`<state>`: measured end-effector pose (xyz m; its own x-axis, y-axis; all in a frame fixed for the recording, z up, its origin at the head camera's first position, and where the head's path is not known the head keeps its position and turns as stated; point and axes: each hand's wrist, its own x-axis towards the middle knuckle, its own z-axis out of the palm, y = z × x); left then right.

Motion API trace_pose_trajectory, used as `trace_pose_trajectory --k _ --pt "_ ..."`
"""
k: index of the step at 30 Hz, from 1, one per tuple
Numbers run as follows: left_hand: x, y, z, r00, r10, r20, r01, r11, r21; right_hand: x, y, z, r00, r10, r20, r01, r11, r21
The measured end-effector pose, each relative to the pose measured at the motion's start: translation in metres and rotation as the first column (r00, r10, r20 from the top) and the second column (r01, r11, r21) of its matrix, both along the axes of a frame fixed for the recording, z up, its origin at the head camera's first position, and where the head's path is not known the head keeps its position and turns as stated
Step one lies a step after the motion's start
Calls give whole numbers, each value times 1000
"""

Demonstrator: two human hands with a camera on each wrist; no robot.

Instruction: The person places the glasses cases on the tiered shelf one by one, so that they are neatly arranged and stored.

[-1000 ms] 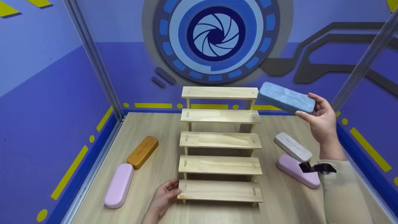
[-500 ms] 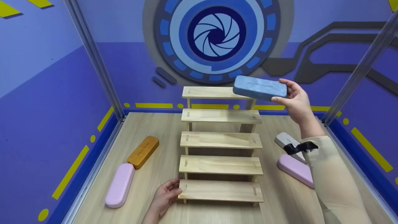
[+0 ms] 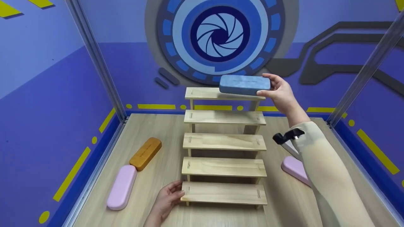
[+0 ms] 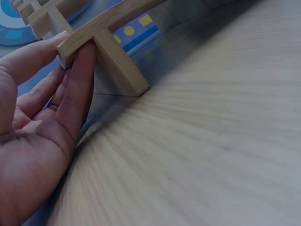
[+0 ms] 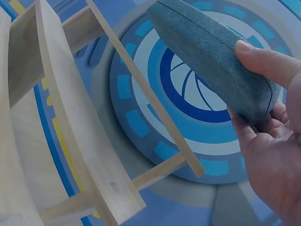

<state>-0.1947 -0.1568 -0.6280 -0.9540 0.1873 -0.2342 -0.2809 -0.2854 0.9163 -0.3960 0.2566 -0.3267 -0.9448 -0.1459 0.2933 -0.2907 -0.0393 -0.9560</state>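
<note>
Leftward and slightly up, your right hand (image 3: 279,93) is bringing the blue case (image 3: 244,84) across from where you were holding it a second ago, off to the right of the wooden rack (image 3: 224,141). You are now keeping it nearly level by the right half of the top shelf (image 3: 202,93), and the right wrist view is showing a gap between the two. You are pinching the case by its right end, thumb on the near side and fingers behind.

Your left hand (image 3: 167,198) is staying put, gripping the left end of the lowest shelf (image 3: 224,193) between thumb and fingers.

On the table (image 3: 170,151), to the left of the rack, an orange case (image 3: 145,154) is lying slantwise, its lower end touching a pink case (image 3: 122,188). On the other side, a second pink case (image 3: 295,170) and a pale case (image 3: 292,149) are lying close together (your right sleeve (image 3: 329,176) and its black clip (image 3: 288,136) are partly covering them).
</note>
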Motion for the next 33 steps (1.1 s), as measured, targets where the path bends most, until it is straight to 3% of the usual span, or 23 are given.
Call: trace_pose_trajectory --k 6,18,27,33 --pt "0 -1 0 1000 5 -7 -5 1000 1 -13 -14 0 998 24 61 -21 999 -46" --pt "1 -2 -2 1000 -16 -18 17 999 32 -26 -39 -7 992 13 122 -18 999 44" --pt "1 -1 -1 1000 -13 -15 13 1000 11 -30 -42 -7 989 9 146 -35 983 178" --pt "0 0 0 1000 -11 -6 11 1000 13 -33 -38 -4 991 -42 126 -6 933 360"
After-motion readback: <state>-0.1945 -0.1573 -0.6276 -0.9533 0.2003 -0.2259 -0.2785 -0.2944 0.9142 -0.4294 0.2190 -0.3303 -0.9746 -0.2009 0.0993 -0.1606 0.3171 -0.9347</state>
